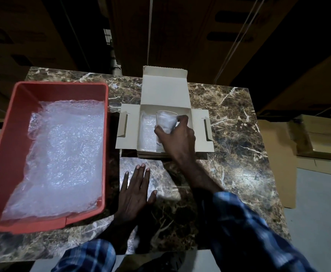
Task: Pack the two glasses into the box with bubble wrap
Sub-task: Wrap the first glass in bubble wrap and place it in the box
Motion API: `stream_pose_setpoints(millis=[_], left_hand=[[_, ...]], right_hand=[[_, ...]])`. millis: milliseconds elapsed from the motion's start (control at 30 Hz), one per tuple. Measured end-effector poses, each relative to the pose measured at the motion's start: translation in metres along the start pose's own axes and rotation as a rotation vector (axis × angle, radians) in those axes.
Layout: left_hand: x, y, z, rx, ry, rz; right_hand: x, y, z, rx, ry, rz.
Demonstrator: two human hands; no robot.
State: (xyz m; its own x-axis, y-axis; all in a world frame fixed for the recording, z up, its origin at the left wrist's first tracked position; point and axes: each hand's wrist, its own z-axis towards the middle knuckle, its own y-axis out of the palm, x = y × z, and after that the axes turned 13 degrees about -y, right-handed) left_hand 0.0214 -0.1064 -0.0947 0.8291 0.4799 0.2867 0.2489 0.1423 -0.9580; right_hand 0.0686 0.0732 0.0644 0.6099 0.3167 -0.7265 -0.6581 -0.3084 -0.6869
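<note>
Clear glass (165,122) gripped by right hand (177,137) over box (165,95).

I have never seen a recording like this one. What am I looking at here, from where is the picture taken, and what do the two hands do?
There is no machine: a person wears one camera on the head, looking down at their own hands. On the marble table stands an open cardboard box with bubble wrap inside. The right hand grips a clear glass above the box. The left hand rests flat on a bubble wrap sheet on the table. On the left, a red bin holds more wrap.
</note>
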Motion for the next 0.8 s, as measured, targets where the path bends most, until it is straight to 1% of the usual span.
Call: stream_pose_setpoints(millis=[167, 333, 433, 567, 700, 800], left_hand=[[0.000, 0.001, 0.001, -0.013, -0.016, 0.016], [-0.003, 0.006, 0.003, -0.025, -0.029, 0.031], [-0.003, 0.006, 0.005, -0.011, -0.026, 0.038], [-0.002, 0.003, 0.008, 0.023, -0.027, 0.030], [-0.001, 0.001, 0.006, -0.044, -0.058, 0.011], [-0.002, 0.001, 0.007, -0.066, -0.060, 0.012]], right_hand=[[-0.001, 0.019, 0.021, -0.202, 0.098, -0.174], [0.001, 0.037, 0.026, -0.281, 0.111, -0.276], [0.001, 0.041, 0.029, -0.303, 0.116, -0.309], [0.001, 0.045, 0.029, -0.281, 0.105, -0.325], [0.004, 0.047, 0.026, -0.266, 0.071, -0.354], [0.006, 0.044, 0.025, -0.271, 0.072, -0.338]])
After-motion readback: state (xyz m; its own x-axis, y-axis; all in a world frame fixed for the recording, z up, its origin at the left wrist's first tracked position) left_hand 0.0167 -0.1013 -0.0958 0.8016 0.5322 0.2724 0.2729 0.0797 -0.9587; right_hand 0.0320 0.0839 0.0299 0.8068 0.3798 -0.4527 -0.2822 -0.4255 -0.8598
